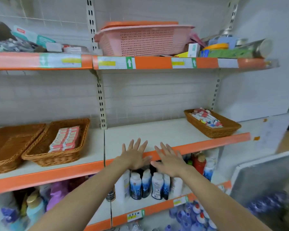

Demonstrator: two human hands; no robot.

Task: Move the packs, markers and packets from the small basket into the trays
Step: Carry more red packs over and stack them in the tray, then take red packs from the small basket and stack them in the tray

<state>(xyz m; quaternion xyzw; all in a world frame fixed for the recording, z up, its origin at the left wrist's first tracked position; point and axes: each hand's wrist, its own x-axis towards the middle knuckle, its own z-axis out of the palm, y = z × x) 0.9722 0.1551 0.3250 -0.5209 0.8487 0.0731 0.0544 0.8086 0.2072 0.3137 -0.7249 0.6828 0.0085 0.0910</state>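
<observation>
So both hands, left hand (135, 155) and right hand (169, 160), are spread flat and holding nothing, hovering at the middle shelf (150, 135) edge. Looks mostly done: red-and-white packs (65, 138) sit in the left wicker tray (57, 157), markers or packets (206, 117) fill the right wicker tray (213, 130). No small basket clearly in sight, unless it's the pink basket (140, 40) up top, can't tell

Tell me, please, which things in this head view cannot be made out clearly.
- Print on the packs in the middle wicker tray: too small and blurred.
- Far-left wicker tray: cut by the left edge.
- Contents of the pink basket on the top shelf: hidden by its wall.
- Lower-right grey panel: motion-blurred.
</observation>
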